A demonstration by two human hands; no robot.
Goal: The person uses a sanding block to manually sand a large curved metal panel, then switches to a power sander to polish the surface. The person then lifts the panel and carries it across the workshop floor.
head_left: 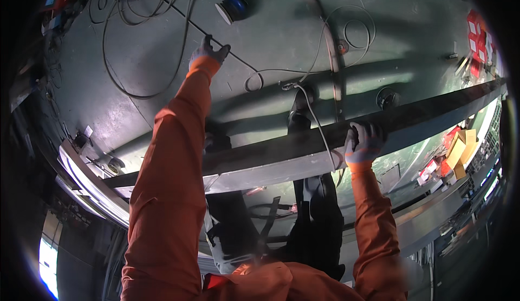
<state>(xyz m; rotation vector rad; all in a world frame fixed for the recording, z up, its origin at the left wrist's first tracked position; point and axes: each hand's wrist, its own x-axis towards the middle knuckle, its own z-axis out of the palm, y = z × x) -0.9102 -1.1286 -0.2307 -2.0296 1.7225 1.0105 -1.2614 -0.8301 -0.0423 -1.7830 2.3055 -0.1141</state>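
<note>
In a grey glove with an orange cuff, my left hand (210,56) reaches far forward above the floor. Its fingers are curled at a thin dark cable (245,63) that runs between fingertips and thumb. A blue and black disc sander (232,6) with a pale round pad lies beyond that hand. My right hand (365,143), gloved alike, is closed over the upper edge of a long dark metal beam (265,152). The beam crosses in front of me from left to right, above my legs. A pale hose (317,118) hangs over it, left of my right hand.
Looped cable (111,76) lies on the green-grey floor at the far left. Another coil (372,33) sits far right, near a thick hose (329,41). A small round dark object (387,98) rests beyond the beam. Red boxes (476,41) and an open cardboard box (460,152) stand at the right.
</note>
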